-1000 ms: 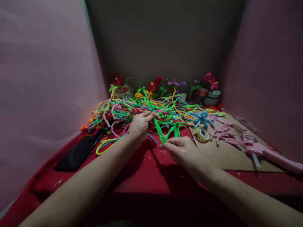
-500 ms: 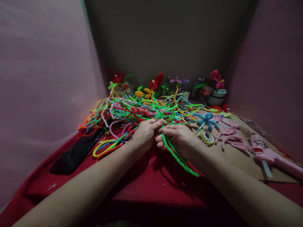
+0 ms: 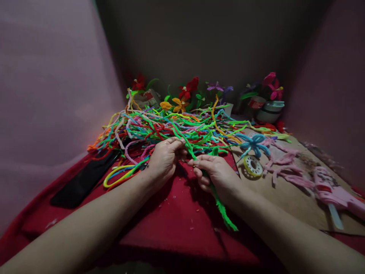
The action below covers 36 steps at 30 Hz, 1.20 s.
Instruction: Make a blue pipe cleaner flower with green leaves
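Observation:
Green pipe cleaners [image 3: 221, 209] run between my two hands, their lower ends hanging toward the table's front edge. Thumb and fingers of my right hand [image 3: 215, 173] are pinched round them in the middle. My left hand [image 3: 165, 156], up and to the left, is closed with its fingertips on the upper green strand; the exact grip is partly hidden. Just behind both hands lies a large pile of multicoloured pipe cleaners [image 3: 154, 125]. To the right of my right hand rest a blue pipe-cleaner flower [image 3: 253, 144] and a yellow-rimmed spool [image 3: 253, 166].
A black phone [image 3: 82, 179] lies at left on the red cloth [image 3: 171, 232]. On the cardboard [image 3: 288, 201] at right are pink pipe-cleaner pieces [image 3: 285, 161] and a pink glue gun [image 3: 333, 194]. Pipe-cleaner flowers [image 3: 188, 89] and a lidded jar [image 3: 270, 111] stand at the back.
My hands have moved apart, the left to the left and the right slightly down and right along the green pipe cleaners. Their lower ends hang closer together. The view has shifted slightly.

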### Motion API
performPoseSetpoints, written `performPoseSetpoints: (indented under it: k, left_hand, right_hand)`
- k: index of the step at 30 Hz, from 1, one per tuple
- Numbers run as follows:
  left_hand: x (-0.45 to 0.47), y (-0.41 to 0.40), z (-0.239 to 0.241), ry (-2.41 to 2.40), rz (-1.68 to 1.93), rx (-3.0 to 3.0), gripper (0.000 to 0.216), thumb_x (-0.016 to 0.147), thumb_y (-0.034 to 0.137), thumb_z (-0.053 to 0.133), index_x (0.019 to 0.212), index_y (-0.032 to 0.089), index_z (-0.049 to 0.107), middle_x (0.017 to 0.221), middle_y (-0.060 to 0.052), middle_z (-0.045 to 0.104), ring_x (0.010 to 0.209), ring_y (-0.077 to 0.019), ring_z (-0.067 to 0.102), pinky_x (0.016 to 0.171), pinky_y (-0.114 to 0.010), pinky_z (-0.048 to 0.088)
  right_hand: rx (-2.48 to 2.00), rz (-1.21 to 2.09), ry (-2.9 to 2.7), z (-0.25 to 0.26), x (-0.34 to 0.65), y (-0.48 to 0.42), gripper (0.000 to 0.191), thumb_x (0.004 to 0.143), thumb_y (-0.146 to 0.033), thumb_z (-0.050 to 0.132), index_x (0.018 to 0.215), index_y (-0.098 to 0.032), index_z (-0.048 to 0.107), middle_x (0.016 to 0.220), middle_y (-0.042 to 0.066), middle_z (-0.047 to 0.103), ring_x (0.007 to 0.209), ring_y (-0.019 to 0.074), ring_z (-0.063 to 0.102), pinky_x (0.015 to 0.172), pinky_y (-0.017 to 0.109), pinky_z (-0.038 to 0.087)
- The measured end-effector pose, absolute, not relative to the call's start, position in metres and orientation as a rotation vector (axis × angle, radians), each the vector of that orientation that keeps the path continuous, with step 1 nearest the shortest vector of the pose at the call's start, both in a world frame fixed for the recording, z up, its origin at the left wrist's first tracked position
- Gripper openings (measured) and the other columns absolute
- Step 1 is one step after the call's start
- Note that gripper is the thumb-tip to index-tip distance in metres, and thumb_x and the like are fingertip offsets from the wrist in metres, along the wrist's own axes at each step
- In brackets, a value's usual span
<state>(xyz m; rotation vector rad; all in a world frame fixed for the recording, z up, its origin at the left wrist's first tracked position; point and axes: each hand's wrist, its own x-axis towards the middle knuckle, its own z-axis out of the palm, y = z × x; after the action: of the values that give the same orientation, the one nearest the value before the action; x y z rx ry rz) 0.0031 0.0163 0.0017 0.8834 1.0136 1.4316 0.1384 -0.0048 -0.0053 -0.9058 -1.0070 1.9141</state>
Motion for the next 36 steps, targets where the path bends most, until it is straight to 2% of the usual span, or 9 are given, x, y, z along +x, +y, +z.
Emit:
performPoseSetpoints:
  k: [5, 8, 11, 15, 19, 23, 30, 36]
  left_hand:
    - [0.001, 0.021, 0.000, 1.042, 1.410, 0.909, 0.012, 0.063, 0.017, 0.059, 0.060, 0.015, 0.048, 0.050, 0.003, 0.052, 0.044, -0.0087, 0.050, 0.043, -0.020, 0.036]
    - [0.003, 0.020, 0.002, 1.039, 1.393, 0.877, 0.011, 0.061, 0.014, 0.059, 0.061, 0.016, 0.048, 0.050, 0.003, 0.052, 0.044, -0.0094, 0.051, 0.043, -0.021, 0.037]
    - [0.004, 0.019, 0.004, 0.997, 1.407, 0.840, 0.012, 0.059, 0.008, 0.058, 0.067, 0.015, 0.052, 0.051, 0.004, 0.052, 0.045, -0.0083, 0.050, 0.043, -0.020, 0.036]
    - [0.003, 0.017, 0.005, 0.890, 1.390, 0.841, 0.021, 0.057, 0.005, 0.057, 0.077, 0.012, 0.059, 0.052, 0.004, 0.053, 0.046, -0.0086, 0.050, 0.041, -0.020, 0.036]
    - [0.002, 0.015, 0.008, 0.822, 1.189, 0.890, 0.025, 0.059, 0.006, 0.061, 0.083, 0.011, 0.061, 0.052, 0.002, 0.056, 0.048, -0.0108, 0.055, 0.047, -0.022, 0.041]
    - [0.002, 0.012, 0.009, 0.882, 1.159, 0.947, 0.019, 0.062, 0.013, 0.068, 0.080, 0.012, 0.061, 0.058, 0.001, 0.059, 0.052, -0.0105, 0.057, 0.052, -0.023, 0.043]
    - [-0.002, 0.014, 0.008, 0.912, 1.198, 0.905, 0.013, 0.065, 0.014, 0.068, 0.075, 0.012, 0.061, 0.058, 0.002, 0.057, 0.047, -0.0088, 0.054, 0.047, -0.021, 0.042]
    - [-0.004, 0.016, 0.004, 0.897, 1.166, 0.937, 0.011, 0.068, 0.018, 0.067, 0.075, 0.012, 0.061, 0.055, 0.002, 0.057, 0.041, -0.0071, 0.050, 0.042, -0.019, 0.039]
  right_hand:
    - [-0.936, 1.891, -0.971, -0.007, 0.140, -0.006, 0.010, 0.071, -0.022, 0.059, 0.078, -0.016, 0.057, 0.044, -0.008, 0.045, 0.030, 0.0021, 0.027, 0.031, 0.015, 0.020]
    - [-0.932, 1.899, -0.946, -0.010, 0.140, -0.005, 0.015, 0.076, -0.030, 0.056, 0.083, -0.017, 0.058, 0.041, -0.009, 0.043, 0.028, 0.0028, 0.026, 0.030, 0.015, 0.019]
    - [-0.917, 1.891, -0.952, -0.014, 0.141, -0.002, 0.019, 0.078, -0.033, 0.055, 0.086, -0.017, 0.060, 0.040, -0.008, 0.045, 0.027, 0.0032, 0.027, 0.028, 0.016, 0.021]
    - [-0.945, 1.835, -0.961, -0.014, 0.141, 0.001, 0.015, 0.077, -0.029, 0.055, 0.082, -0.015, 0.060, 0.045, -0.005, 0.053, 0.028, 0.0040, 0.032, 0.027, 0.017, 0.024]
    - [-0.908, 1.809, -0.963, -0.014, 0.141, 0.003, 0.013, 0.076, -0.027, 0.056, 0.077, -0.015, 0.059, 0.046, -0.004, 0.054, 0.029, 0.0047, 0.035, 0.027, 0.016, 0.028]
    - [-0.844, 1.845, -1.026, -0.015, 0.141, 0.003, 0.015, 0.075, -0.028, 0.057, 0.075, -0.013, 0.059, 0.048, -0.002, 0.058, 0.029, 0.0056, 0.038, 0.026, 0.016, 0.031]
    - [-0.722, 1.997, -0.971, -0.009, 0.143, 0.000, 0.015, 0.075, -0.018, 0.054, 0.083, -0.009, 0.062, 0.065, 0.008, 0.069, 0.044, 0.0107, 0.057, 0.042, 0.022, 0.049]
    - [-0.703, 2.059, -0.929, -0.003, 0.143, -0.001, 0.015, 0.072, -0.010, 0.051, 0.082, -0.007, 0.062, 0.062, 0.008, 0.067, 0.048, 0.0138, 0.061, 0.048, 0.024, 0.051]
